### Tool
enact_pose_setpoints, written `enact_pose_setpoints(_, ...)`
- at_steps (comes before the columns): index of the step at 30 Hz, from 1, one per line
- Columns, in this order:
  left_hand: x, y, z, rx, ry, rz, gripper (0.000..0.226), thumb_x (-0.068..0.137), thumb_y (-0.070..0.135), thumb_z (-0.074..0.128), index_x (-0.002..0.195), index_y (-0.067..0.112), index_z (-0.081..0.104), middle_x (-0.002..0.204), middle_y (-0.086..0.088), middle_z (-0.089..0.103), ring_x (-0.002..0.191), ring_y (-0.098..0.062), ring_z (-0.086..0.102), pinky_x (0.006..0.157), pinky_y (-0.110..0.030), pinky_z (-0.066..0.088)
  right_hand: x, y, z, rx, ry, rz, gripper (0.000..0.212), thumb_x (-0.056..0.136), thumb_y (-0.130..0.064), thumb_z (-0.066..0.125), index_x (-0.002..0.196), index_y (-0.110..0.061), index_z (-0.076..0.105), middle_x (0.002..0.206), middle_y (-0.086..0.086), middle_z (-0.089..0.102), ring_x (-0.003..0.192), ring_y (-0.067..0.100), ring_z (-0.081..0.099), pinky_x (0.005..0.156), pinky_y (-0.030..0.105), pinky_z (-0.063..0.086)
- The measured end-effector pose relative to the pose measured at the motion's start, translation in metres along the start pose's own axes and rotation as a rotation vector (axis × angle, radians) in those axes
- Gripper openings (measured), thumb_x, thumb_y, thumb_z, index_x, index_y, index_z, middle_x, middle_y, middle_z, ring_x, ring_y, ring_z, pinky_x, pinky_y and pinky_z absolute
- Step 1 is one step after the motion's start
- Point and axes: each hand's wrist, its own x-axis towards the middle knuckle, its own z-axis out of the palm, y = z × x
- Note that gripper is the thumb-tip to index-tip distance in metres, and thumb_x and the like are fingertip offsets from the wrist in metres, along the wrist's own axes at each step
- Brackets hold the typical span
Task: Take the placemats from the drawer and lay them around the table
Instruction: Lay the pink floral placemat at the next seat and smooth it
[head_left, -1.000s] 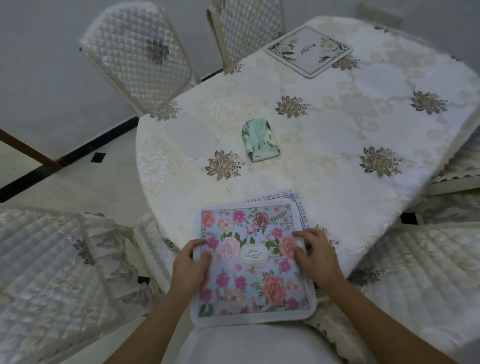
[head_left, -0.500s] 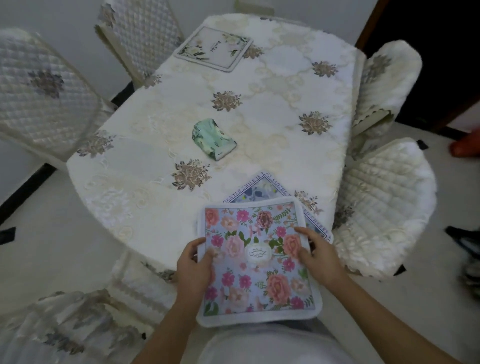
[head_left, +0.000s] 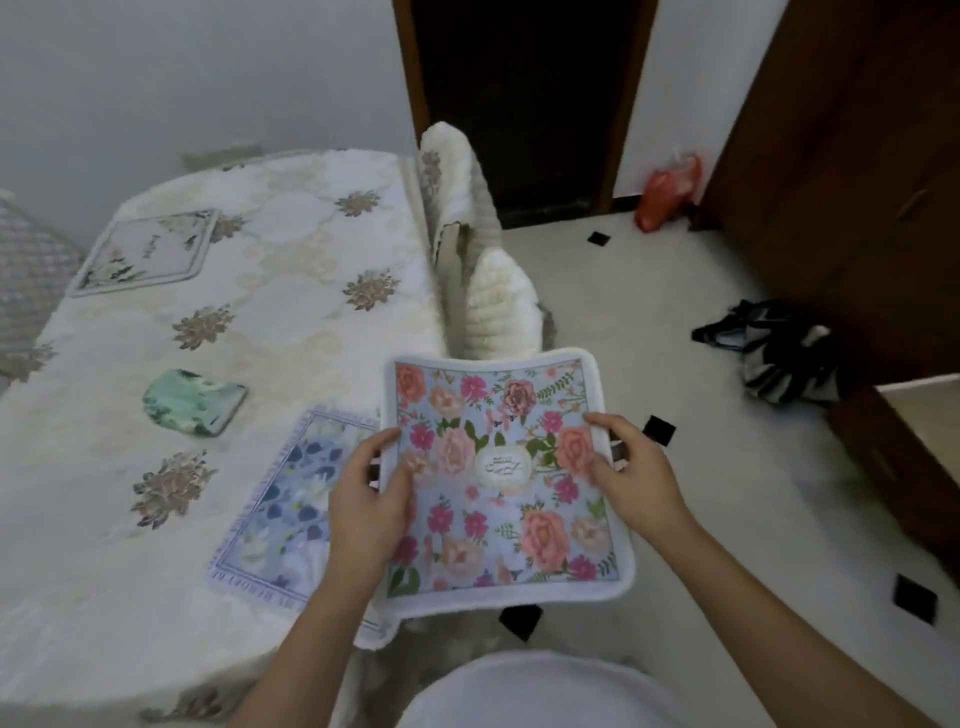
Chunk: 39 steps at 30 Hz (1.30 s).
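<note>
Half a second ago the floral placemat (head_left: 498, 467) was low over the blue placemat (head_left: 280, 509) at the table's (head_left: 311, 234) near edge. Now it is carried off the table, above the floor beside the right side. The left hand (head_left: 363, 499) and the right hand (head_left: 634, 478) each pinch one side edge, thumb on top and the other fingers below. The blue mat and a pale placemat (head_left: 145, 254) lie laid, so I judge this one goes to the next seat. Covered chairs (head_left: 498, 306) stand close against that side, and a dark bag (head_left: 779, 353) lies on the floor.
</note>
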Motion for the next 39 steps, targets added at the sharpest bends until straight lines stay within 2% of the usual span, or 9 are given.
enact_pose_setpoints(3, -0.012, 0.037, 0.062, 0.023, -0.074, 0.085, 0.029, 0.096, 0.028, 0.060, 0.123, 0.038, 0.060, 0.112, 0.016, 0.066, 0.088, 0.000, 0.066, 0.060, -0.016, 0.055, -0.015, 0.029, -0.069, 0.005, 0.076, 0.038, 0.040, 0.093, -0.012, 0.062, 0.124, -0.038, 0.060, 0.104, -0.012, 0.063, 0.079, -0.001, 0.063, 0.059, 0.013, 0.053)
enact_pose_setpoints(8, -0.042, 0.071, 0.153, 0.016, -0.174, 0.081, 0.030, 0.095, 0.033, 0.061, 0.124, 0.039, 0.059, 0.110, 0.013, 0.068, 0.087, -0.006, 0.069, 0.063, -0.027, 0.060, -0.031, 0.071, -0.165, 0.026, 0.164, 0.079, 0.043, 0.093, -0.008, 0.061, 0.122, -0.040, 0.059, 0.104, -0.009, 0.065, 0.078, -0.003, 0.065, 0.057, 0.013, 0.052)
enact_pose_setpoints(11, -0.054, 0.082, 0.189, 0.000, -0.220, 0.049, 0.030, 0.096, 0.028, 0.062, 0.125, 0.037, 0.060, 0.103, 0.010, 0.069, 0.080, 0.000, 0.069, 0.055, -0.019, 0.056, -0.030, 0.083, -0.199, 0.027, 0.195, 0.103, 0.041, 0.094, -0.011, 0.061, 0.123, -0.039, 0.060, 0.106, -0.010, 0.066, 0.080, 0.001, 0.065, 0.060, 0.015, 0.054)
enact_pose_setpoints(16, -0.041, 0.101, 0.224, 0.030, -0.235, 0.037, 0.030, 0.096, 0.026, 0.062, 0.124, 0.038, 0.059, 0.104, 0.009, 0.069, 0.083, -0.008, 0.070, 0.055, -0.017, 0.054, -0.009, 0.095, -0.226, 0.059, 0.210, 0.103, 0.042, 0.093, -0.011, 0.061, 0.127, -0.036, 0.059, 0.110, -0.010, 0.064, 0.083, -0.002, 0.066, 0.063, 0.015, 0.055)
enact_pose_setpoints(22, 0.002, 0.111, 0.265, 0.016, -0.235, 0.016, 0.028, 0.097, 0.024, 0.061, 0.123, 0.035, 0.060, 0.102, 0.013, 0.069, 0.081, 0.002, 0.069, 0.054, -0.015, 0.054, 0.037, 0.112, -0.239, 0.059, 0.191, 0.162, 0.040, 0.095, -0.012, 0.059, 0.128, -0.034, 0.059, 0.110, -0.009, 0.064, 0.083, -0.001, 0.066, 0.063, 0.018, 0.057)
enact_pose_setpoints(25, 0.034, 0.116, 0.297, -0.027, -0.294, -0.001, 0.028, 0.098, 0.022, 0.058, 0.125, 0.032, 0.060, 0.108, 0.012, 0.069, 0.087, -0.003, 0.071, 0.061, -0.023, 0.059, 0.064, 0.121, -0.250, 0.053, 0.204, 0.212, 0.039, 0.096, -0.012, 0.058, 0.128, -0.034, 0.059, 0.106, -0.008, 0.065, 0.083, 0.002, 0.067, 0.062, 0.017, 0.057)
enact_pose_setpoints(29, 0.083, 0.133, 0.350, -0.019, -0.374, 0.038, 0.027, 0.099, 0.021, 0.055, 0.125, 0.027, 0.061, 0.107, 0.009, 0.069, 0.084, -0.002, 0.070, 0.058, -0.018, 0.056, 0.098, 0.126, -0.274, 0.006, 0.257, 0.290, 0.039, 0.097, -0.012, 0.057, 0.127, -0.036, 0.058, 0.101, -0.011, 0.064, 0.084, 0.000, 0.066, 0.063, 0.016, 0.057)
enact_pose_setpoints(36, 0.172, 0.182, 0.425, -0.008, -0.466, 0.119, 0.026, 0.097, 0.017, 0.058, 0.116, 0.034, 0.061, 0.104, 0.014, 0.066, 0.085, -0.009, 0.069, 0.055, -0.016, 0.054, 0.168, 0.124, -0.309, 0.016, 0.408, 0.328, 0.038, 0.096, -0.012, 0.057, 0.128, -0.032, 0.058, 0.102, -0.006, 0.066, 0.084, 0.009, 0.066, 0.069, 0.034, 0.061)
enact_pose_setpoints(39, 0.206, 0.190, 0.443, -0.008, -0.454, 0.108, 0.027, 0.097, 0.016, 0.059, 0.118, 0.032, 0.061, 0.106, 0.013, 0.067, 0.085, -0.009, 0.070, 0.057, -0.018, 0.056, 0.209, 0.124, -0.316, 0.017, 0.379, 0.328, 0.039, 0.094, -0.010, 0.057, 0.124, -0.036, 0.059, 0.102, -0.007, 0.067, 0.083, 0.007, 0.066, 0.068, 0.033, 0.061)
